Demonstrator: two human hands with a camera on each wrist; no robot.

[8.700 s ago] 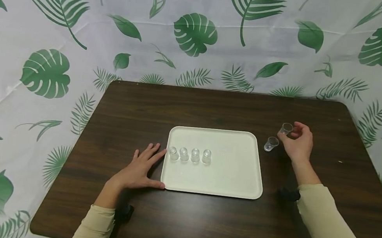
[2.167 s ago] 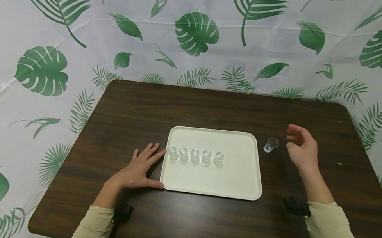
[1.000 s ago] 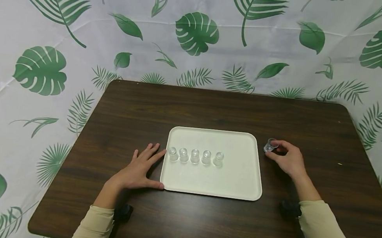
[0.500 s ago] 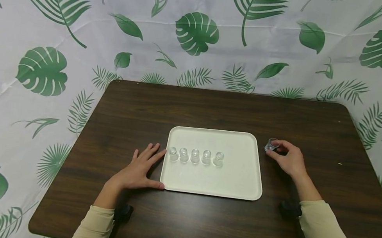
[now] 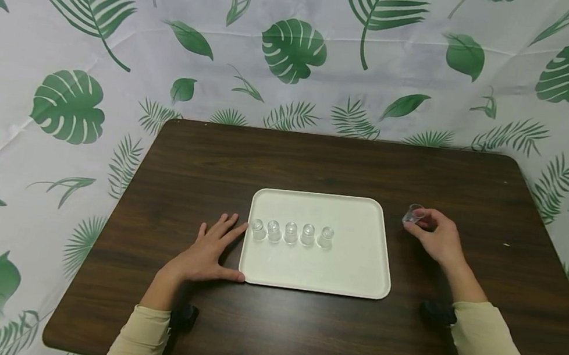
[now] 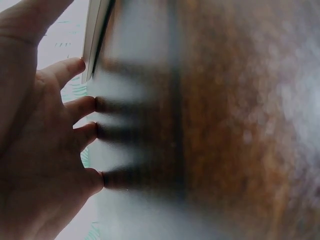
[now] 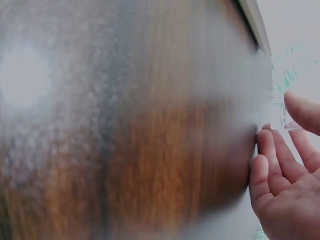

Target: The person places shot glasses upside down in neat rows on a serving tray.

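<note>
My right hand (image 5: 438, 236) pinches a small clear shot glass (image 5: 409, 216) by its side, right of the tray; its rim faces up. In the right wrist view only a faint part of the shot glass (image 7: 284, 116) shows beside the thumb, and the lower fingers of the right hand (image 7: 285, 175) sit close to the table. Several more clear shot glasses (image 5: 291, 233) form a row on the white tray (image 5: 353, 267), seemingly upside down. My left hand (image 5: 202, 256) lies spread at the tray's left side, thumb and index finger touching its edge.
The dark wooden table (image 5: 267, 328) bears the tray near its middle. A cloth printed with green leaves (image 5: 290, 52) hangs behind the table and shows along its sides. Dark wrist cameras (image 5: 184, 318) sit under both forearms.
Over these seconds one glass has joined the row's right end. The right hand came back, took hold of the last glass beside the tray and moved it slightly right. The left hand stayed put.
</note>
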